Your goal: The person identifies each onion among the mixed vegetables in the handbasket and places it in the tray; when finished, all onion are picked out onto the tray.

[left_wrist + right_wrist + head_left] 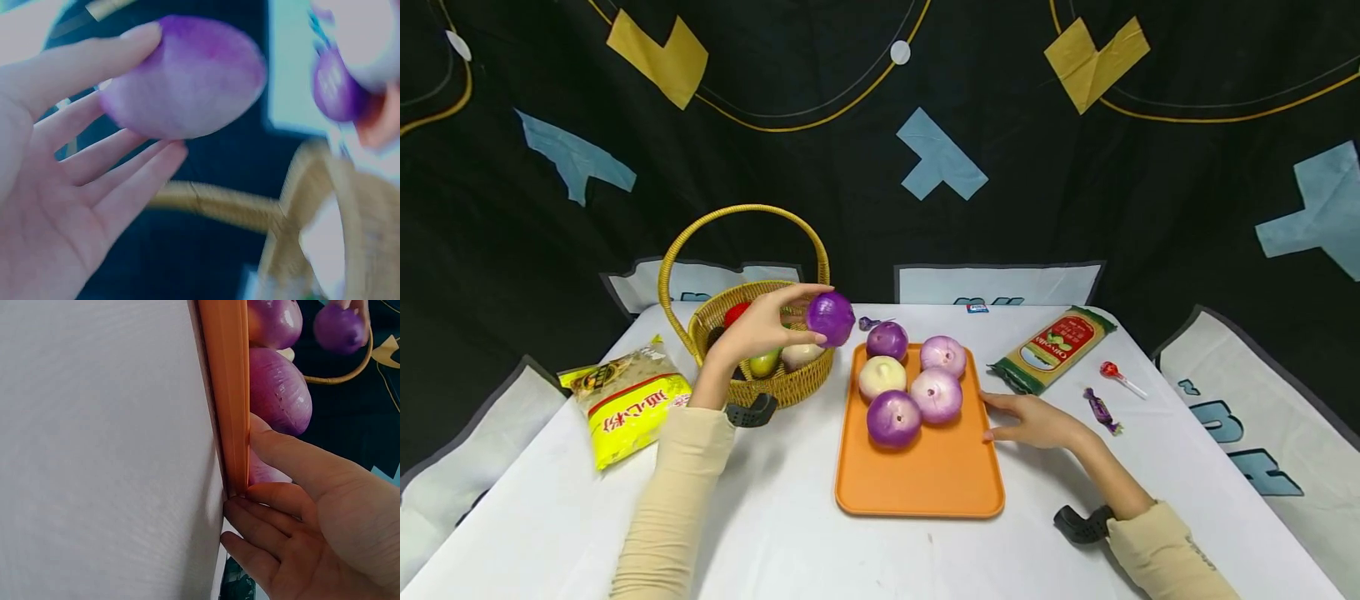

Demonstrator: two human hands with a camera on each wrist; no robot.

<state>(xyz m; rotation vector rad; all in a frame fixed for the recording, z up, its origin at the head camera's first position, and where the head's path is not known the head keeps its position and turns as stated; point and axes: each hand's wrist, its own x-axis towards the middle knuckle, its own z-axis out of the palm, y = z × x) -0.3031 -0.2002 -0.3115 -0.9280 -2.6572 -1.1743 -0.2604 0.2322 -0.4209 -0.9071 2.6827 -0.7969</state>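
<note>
My left hand [754, 329] holds a purple onion [831, 318] between thumb and fingers, raised beside the wicker basket [790, 387] and left of the tray. The left wrist view shows the pale, smooth side of this onion, with the thumb on top and the fingertips below. An orange tray [917, 492] carries several onions, among them a yellowish-white onion [882, 377] and a dark purple onion [894, 418]. My right hand [1037, 421] touches the tray's right edge. In the right wrist view its thumb lies at the rim and its fingers reach along the outer side.
Inside the tall-handled basket sit several vegetables or fruits, one a red piece [736, 314]. A yellow bag [628, 400] lies at the left. To the right are a green packet [1056, 346], a red lollipop [1122, 377] and a purple wrapped candy [1101, 410].
</note>
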